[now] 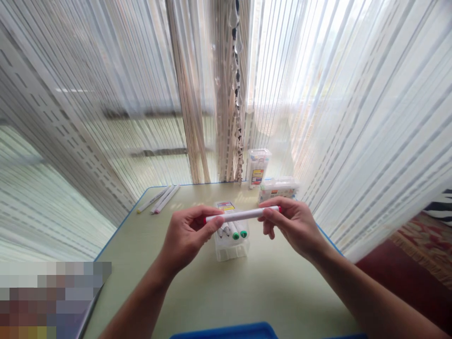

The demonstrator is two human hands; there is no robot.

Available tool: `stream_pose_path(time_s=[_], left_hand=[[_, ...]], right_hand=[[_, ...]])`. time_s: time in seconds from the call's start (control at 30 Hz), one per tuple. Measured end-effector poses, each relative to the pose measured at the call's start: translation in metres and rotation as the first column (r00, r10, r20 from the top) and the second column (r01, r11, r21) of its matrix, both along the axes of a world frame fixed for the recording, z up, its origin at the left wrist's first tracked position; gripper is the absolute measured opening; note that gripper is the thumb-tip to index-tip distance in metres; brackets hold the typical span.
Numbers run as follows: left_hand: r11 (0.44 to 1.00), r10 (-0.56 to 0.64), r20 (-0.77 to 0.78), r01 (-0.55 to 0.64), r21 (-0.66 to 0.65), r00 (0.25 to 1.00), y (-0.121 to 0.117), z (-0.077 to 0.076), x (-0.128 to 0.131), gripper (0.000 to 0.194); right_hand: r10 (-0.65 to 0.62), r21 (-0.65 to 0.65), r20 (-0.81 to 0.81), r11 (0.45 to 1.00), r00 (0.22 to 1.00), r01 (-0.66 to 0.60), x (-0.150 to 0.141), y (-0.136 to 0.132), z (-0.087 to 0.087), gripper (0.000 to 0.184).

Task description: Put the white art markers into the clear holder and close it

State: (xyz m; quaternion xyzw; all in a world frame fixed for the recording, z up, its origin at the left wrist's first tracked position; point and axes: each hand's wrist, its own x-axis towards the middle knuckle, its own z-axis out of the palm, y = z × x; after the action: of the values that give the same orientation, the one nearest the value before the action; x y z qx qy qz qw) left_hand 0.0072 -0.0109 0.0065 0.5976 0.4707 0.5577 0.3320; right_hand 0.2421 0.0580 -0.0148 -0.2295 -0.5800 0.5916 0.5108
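A white marker (243, 215) with pinkish-red ends is held level between my two hands. My left hand (189, 231) pinches its left end between thumb and fingers. At the other end, my right hand (291, 222) grips it the same way, with the lower fingers curled. Behind and below the marker lies a clear plastic case (231, 252) on the table. Several markers rest in it, among them green-ended markers (239, 234) and grey-tipped ones (223, 232). The marker and my fingers partly cover the case.
Several white markers (164, 200) lie at the table's back left. An upright clear box (259, 168) and a wider clear box (280, 189) stand at the back right. String curtains (148, 94) hang around the table (226, 292). A blue object (226, 332) shows at the front edge.
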Motion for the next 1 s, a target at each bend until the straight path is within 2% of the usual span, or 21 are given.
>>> stream_pose_path(time_s=[0.27,0.63,0.73,0.87,1.0], left_hand=[[0.994,-0.112,0.195,0.11,0.024,0.974,0.0014,-0.0055,-0.0078,0.019],[0.978,-0.204,0.367,0.206,0.036,0.908,0.0022,-0.0073,-0.0095,0.023],[0.985,-0.174,0.309,0.171,0.038,0.935,0.0017,-0.008,-0.0099,0.022],[0.997,-0.077,0.138,0.076,0.013,0.987,0.0005,-0.0056,-0.0076,0.021],[1.0,-0.021,0.032,0.022,-0.01,0.999,-0.0002,-0.0012,-0.0034,0.02]], right_hand=[[0.083,-0.127,-0.102,0.987,0.991,-0.095,0.0008,0.0007,0.0036,0.021],[0.144,-0.174,-0.186,0.969,0.972,-0.177,0.0032,-0.0001,0.0084,0.025],[0.138,-0.167,-0.178,0.972,0.974,-0.168,0.0029,-0.0001,0.007,0.023],[0.108,-0.126,-0.12,0.984,0.987,-0.123,0.0011,-0.0007,0.0034,0.019],[0.084,-0.081,-0.05,0.993,0.995,-0.088,-0.0008,-0.0016,0.0001,0.02]])
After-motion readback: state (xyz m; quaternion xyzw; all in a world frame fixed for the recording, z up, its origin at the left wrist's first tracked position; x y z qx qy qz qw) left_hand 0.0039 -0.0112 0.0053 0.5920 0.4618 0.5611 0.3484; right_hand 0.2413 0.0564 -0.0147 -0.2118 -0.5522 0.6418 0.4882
